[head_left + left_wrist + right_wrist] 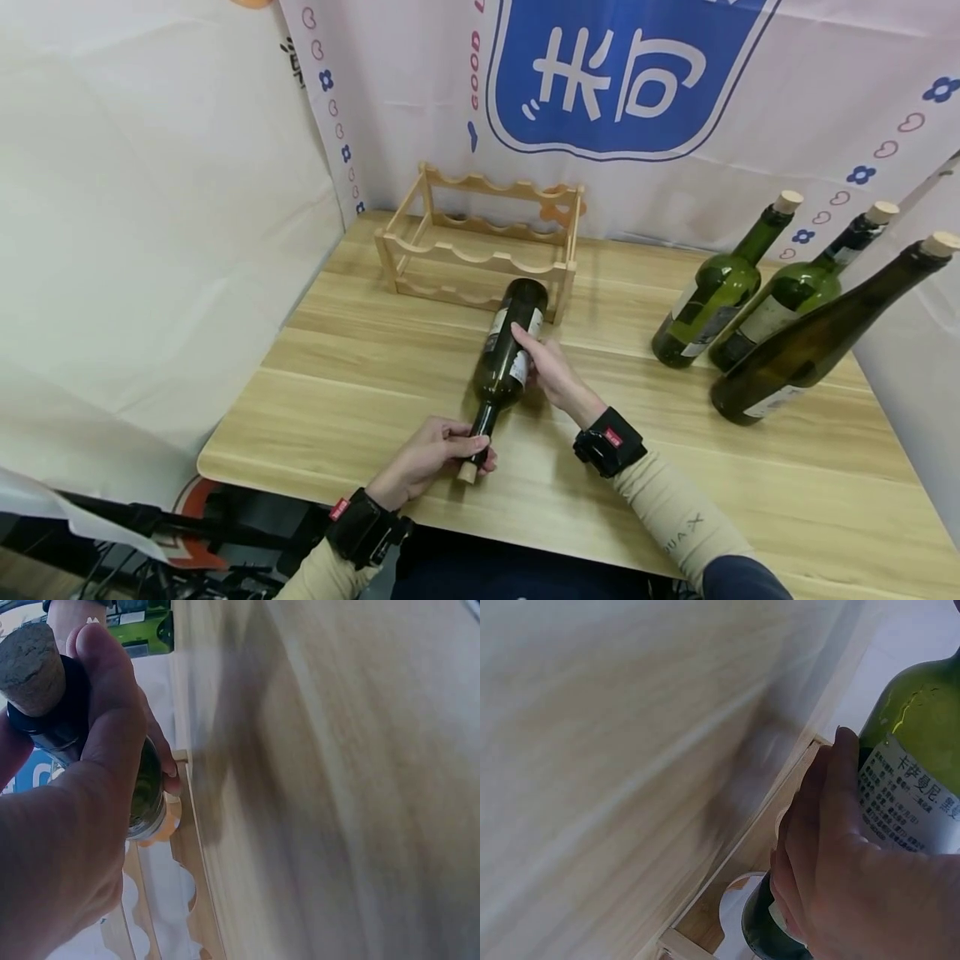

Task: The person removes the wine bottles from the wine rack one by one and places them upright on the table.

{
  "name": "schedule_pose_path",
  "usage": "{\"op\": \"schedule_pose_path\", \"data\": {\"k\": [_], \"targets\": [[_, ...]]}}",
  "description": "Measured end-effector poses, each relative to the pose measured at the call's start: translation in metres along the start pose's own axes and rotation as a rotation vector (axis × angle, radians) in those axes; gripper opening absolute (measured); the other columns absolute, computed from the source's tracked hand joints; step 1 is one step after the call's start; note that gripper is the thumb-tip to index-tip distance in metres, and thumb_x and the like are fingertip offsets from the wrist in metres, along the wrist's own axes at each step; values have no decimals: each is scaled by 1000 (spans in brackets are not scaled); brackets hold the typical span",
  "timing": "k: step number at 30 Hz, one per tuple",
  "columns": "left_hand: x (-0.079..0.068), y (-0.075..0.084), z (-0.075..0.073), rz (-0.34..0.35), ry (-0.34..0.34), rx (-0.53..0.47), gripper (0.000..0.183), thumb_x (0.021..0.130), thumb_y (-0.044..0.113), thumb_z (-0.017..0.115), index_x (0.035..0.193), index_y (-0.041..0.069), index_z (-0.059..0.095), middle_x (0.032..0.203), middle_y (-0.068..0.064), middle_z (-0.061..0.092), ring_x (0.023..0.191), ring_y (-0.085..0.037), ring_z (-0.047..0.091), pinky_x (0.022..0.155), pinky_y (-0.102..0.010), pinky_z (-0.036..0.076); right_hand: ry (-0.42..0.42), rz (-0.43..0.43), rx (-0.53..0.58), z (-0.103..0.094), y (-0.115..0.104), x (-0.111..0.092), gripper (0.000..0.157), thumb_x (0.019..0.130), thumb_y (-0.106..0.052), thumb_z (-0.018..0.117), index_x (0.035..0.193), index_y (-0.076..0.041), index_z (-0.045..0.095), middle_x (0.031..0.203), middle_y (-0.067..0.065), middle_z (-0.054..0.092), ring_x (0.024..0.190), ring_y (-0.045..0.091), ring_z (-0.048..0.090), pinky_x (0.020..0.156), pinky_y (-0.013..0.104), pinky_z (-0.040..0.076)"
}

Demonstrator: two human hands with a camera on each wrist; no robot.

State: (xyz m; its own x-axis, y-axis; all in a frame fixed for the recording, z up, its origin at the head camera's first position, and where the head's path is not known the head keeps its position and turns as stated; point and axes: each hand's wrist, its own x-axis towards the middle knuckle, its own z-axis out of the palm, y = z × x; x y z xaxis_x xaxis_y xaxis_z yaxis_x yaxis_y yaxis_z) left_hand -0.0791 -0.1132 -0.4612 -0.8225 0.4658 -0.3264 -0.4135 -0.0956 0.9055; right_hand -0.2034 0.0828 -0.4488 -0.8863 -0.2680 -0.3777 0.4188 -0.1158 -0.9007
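A dark green wine bottle lies tilted above the table, its base toward the wooden wine rack and its cork toward me. My left hand grips the neck just behind the cork. Around the body, my right hand holds the bottle from the right side, thumb along its top. In the right wrist view the fingers wrap under the glass beside a white printed label. The base of the bottle overlaps the rack's front rail in the head view.
Three corked bottles stand at the right: a green one, another green one behind it, and a taller brown-green one. A printed white cloth hangs behind the rack. The table's front edge runs close to my left wrist.
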Motion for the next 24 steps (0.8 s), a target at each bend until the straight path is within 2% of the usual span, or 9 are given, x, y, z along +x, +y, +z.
{"op": "schedule_pose_path", "data": {"k": [12, 19, 24], "targets": [[-8, 8, 5, 7, 10, 32, 49, 93, 17, 65, 121, -21, 52, 89, -8, 74, 82, -16, 72, 77, -31, 60, 4, -17, -1, 6, -12, -11, 47, 99, -41, 51, 113, 4, 54, 75, -2, 67, 65, 10, 65, 51, 23, 52], [-15, 22, 13, 56, 18, 53, 46, 93, 17, 64, 117, -20, 55, 91, -16, 73, 80, -16, 72, 75, -32, 61, 14, -21, -53, 9, -26, -18, 58, 97, -46, 52, 120, 7, 52, 77, -1, 67, 66, 10, 67, 56, 24, 56], [-22, 34, 19, 76, 21, 73, 38, 93, 19, 64, 111, -14, 61, 87, -11, 74, 80, -17, 72, 76, -34, 61, 15, -43, -50, 11, -36, -22, 57, 96, -46, 52, 120, 6, 52, 77, -2, 67, 66, 10, 67, 56, 24, 57]]}}
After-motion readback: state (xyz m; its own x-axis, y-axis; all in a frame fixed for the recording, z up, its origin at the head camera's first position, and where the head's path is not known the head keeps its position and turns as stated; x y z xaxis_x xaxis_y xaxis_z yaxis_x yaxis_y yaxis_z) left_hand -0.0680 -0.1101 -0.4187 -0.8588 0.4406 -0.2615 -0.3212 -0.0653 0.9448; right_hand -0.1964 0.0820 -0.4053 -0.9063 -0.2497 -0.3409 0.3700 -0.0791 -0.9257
